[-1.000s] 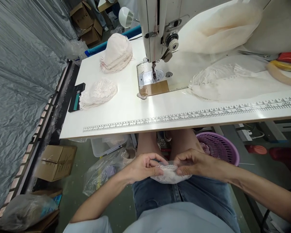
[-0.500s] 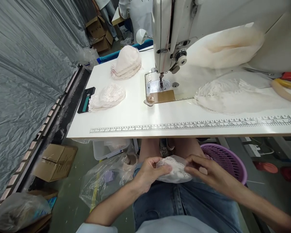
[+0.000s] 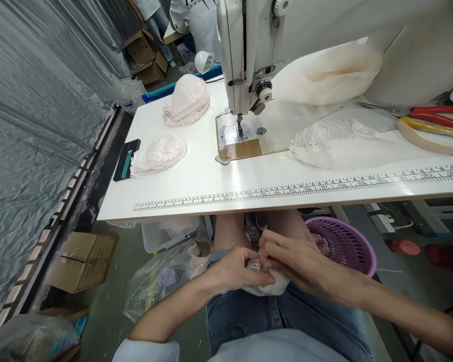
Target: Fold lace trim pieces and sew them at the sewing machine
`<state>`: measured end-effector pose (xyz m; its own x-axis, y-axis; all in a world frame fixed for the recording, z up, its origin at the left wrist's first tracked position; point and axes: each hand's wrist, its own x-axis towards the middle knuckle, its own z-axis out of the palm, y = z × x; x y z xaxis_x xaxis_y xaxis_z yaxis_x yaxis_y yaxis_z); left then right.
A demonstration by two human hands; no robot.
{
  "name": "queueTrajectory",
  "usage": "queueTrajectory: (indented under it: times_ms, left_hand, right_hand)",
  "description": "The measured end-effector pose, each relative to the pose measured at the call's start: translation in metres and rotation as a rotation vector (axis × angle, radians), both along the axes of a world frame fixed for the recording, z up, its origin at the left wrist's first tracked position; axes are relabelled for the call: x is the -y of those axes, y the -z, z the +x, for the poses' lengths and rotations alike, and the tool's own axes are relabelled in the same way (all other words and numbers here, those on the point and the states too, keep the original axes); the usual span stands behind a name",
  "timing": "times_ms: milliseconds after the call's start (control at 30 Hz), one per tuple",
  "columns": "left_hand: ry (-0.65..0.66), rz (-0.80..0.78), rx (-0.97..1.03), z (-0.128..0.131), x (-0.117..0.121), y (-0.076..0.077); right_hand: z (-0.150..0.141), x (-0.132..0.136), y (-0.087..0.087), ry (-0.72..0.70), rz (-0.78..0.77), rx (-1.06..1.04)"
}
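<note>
Over my lap, my left hand (image 3: 234, 270) is closed on a white lace fabric piece (image 3: 277, 286), its thumb lying across the top. My right hand (image 3: 290, 259) bends over the far side of the same piece, fingers pinched on it close to the left fingertips. Both hands cover much of the lace, so its full shape is hidden. Above them, on the white table, stands a sewing machine (image 3: 230, 60) with bare metal under its needle. To its left lie a stack of pale cup-shaped fabric pieces (image 3: 189, 98) and a lace piece (image 3: 166, 152).
A ruler strip (image 3: 226, 198) runs along the table's front edge. Right of the needle lie white fabric (image 3: 332, 146) and red-and-yellow-handled scissors (image 3: 430, 125). A purple basket (image 3: 368, 251) stands below; a cardboard box (image 3: 83, 261) sits on the floor. Other people are at the back.
My right hand has moved left, in towards my left hand, and now covers part of the lace piece. The piece is more bunched up. The view has shifted slightly.
</note>
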<state>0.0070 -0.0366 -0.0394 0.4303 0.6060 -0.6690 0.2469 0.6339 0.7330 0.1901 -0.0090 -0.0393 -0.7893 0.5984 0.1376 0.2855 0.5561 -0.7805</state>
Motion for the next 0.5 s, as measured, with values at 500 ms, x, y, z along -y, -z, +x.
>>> queueTrajectory:
  times_ms: [500]
  left_hand:
    - [0.029, -0.152, 0.113, 0.0, -0.007, 0.008]
  right_hand:
    - [0.013, 0.003, 0.011, -0.039, -0.093, -0.073]
